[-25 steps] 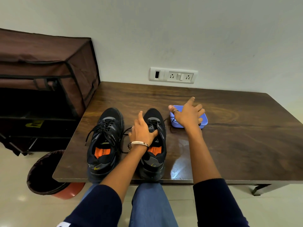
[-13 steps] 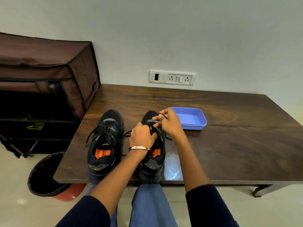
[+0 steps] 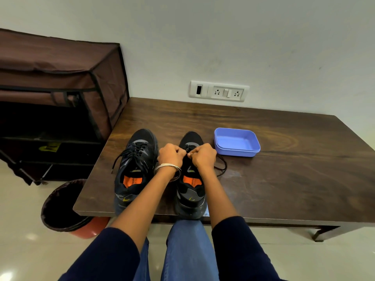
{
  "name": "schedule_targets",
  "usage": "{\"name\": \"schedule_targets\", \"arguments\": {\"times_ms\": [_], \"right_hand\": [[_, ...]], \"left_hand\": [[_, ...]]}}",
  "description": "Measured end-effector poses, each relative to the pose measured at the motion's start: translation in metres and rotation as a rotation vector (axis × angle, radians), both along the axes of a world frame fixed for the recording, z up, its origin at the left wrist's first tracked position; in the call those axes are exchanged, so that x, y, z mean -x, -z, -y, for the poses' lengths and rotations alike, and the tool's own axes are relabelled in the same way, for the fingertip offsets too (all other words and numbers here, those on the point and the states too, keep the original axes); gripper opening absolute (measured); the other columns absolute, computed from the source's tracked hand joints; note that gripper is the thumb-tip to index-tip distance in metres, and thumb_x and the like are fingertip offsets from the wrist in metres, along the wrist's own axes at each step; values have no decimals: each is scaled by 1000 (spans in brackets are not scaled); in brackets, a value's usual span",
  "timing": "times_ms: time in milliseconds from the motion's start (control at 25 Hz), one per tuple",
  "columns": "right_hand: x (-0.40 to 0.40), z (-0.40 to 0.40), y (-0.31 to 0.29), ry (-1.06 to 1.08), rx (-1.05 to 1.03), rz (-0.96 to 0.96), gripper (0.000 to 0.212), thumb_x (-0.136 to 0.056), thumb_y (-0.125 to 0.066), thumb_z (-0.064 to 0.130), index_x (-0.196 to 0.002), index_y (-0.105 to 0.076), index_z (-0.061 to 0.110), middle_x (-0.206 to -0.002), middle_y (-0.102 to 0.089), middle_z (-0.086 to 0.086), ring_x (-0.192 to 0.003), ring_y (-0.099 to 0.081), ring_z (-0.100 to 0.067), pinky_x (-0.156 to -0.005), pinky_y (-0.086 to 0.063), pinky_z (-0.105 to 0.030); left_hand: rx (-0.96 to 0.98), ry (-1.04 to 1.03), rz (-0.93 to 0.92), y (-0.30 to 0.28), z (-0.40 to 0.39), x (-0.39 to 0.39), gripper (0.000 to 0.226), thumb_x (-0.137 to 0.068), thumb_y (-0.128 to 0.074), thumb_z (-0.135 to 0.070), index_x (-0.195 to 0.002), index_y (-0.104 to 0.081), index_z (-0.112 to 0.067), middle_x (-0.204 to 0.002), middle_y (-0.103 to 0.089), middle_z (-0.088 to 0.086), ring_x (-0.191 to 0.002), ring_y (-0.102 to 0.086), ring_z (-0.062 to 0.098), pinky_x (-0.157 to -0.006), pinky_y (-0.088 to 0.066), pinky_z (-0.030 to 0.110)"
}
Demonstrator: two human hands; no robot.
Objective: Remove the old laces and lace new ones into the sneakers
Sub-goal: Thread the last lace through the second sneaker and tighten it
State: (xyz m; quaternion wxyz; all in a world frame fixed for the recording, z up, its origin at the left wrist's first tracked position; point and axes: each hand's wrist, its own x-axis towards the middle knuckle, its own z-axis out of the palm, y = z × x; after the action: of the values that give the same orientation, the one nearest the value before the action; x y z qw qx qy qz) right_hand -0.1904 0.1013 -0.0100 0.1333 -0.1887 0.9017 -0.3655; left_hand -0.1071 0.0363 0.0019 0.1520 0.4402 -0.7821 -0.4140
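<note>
Two black sneakers with orange insoles stand side by side at the near edge of a dark wooden table [image 3: 284,179], toes pointing away. The left sneaker [image 3: 135,169] is laced in black with loose ends hanging to its left. Over the upper lacing of the right sneaker [image 3: 190,191], my left hand [image 3: 171,156] and my right hand [image 3: 203,157] are both pinched on its black lace [image 3: 222,166]. A loop of that lace trails onto the table right of the shoe. The hands hide the eyelets beneath them.
An empty blue plastic tray [image 3: 237,141] sits just right of the shoes. A brown fabric-covered rack [image 3: 60,94] stands left of the table, with a dark bin [image 3: 63,207] on the floor below. A wall socket plate [image 3: 219,91] is behind the table.
My right hand left the blue tray and came to the right sneaker. Both hands closed together on its lace near the top of the tongue.
</note>
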Motion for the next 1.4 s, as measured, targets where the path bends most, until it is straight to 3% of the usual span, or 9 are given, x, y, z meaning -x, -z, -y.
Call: {"name": "schedule_targets", "arguments": {"times_ms": [120,320,520,760,920,1160,1320,1400], "right_hand": [[-10,3,5,57,36,-25,12,-87,-70,17,-93,-78,11,-97,-73,-11,-101,-63,-25,-81,-51,-31],[-8,0,8,122,153,58,9,-86,-71,15,-89,-78,11,-94,-74,-8,-98,-64,-21,-75,-47,-26],[-11,4,11,99,68,-20,11,-87,-68,15,-88,-78,10,-92,-73,-10,-93,-64,-23,-69,-44,-27],[-11,8,14,23,-22,-133,14,-86,-64,15,-83,-77,11,-85,-71,-9,-84,-64,-26,-63,-46,-29],[-13,14,15,19,-74,-185,17,-86,-58,15,-88,-70,3,-88,-69,-12,-84,-65,-30,-60,-38,-28],[-8,7,18,-60,-53,-270,15,-86,-59,12,-84,-71,3,-93,-64,-9,-88,-61,-26,-65,-41,-30],[-10,6,19,-10,2,-260,17,-87,-60,9,-83,-77,8,-89,-70,-10,-88,-64,-26,-74,-52,-35],[-10,1,17,-15,81,-216,17,-86,-62,4,-89,-78,8,-89,-73,-9,-90,-65,-23,-76,-48,-28]], "left_hand": [[-17,-9,-16,2,2,-1,23,-83,-56,-18,-68,-71,-9,-83,-70,14,-79,-62,33,-65,-46,33],[-35,-5,-22,4,4,0,23,-83,-57,-22,-73,-75,-12,-89,-72,9,-82,-64,30,-72,-52,37],[-53,18,-40,9,11,1,30,-82,-59,-21,-56,-66,-7,-66,-64,10,-62,-56,23,-64,-52,43],[-86,4,-79,13,13,0,31,-81,-61,-21,-52,-61,-10,-58,-53,4,-59,-47,20,-56,-44,38],[-80,24,-86,13,14,1,25,-82,-60,-20,-59,-67,-14,-68,-59,0,-69,-56,18,-75,-53,43],[-62,48,-132,13,12,-1,20,-88,-62,-18,-81,-78,-9,-92,-74,6,-90,-66,21,-82,-54,38],[-91,76,-111,12,13,-3,22,-87,-63,-24,-72,-76,-14,-74,-68,2,-78,-61,18,-80,-54,38],[-129,51,-97,11,15,-4,35,-89,-60,-36,-68,-72,-11,-63,-60,1,-68,-56,20,-71,-50,37]]}}
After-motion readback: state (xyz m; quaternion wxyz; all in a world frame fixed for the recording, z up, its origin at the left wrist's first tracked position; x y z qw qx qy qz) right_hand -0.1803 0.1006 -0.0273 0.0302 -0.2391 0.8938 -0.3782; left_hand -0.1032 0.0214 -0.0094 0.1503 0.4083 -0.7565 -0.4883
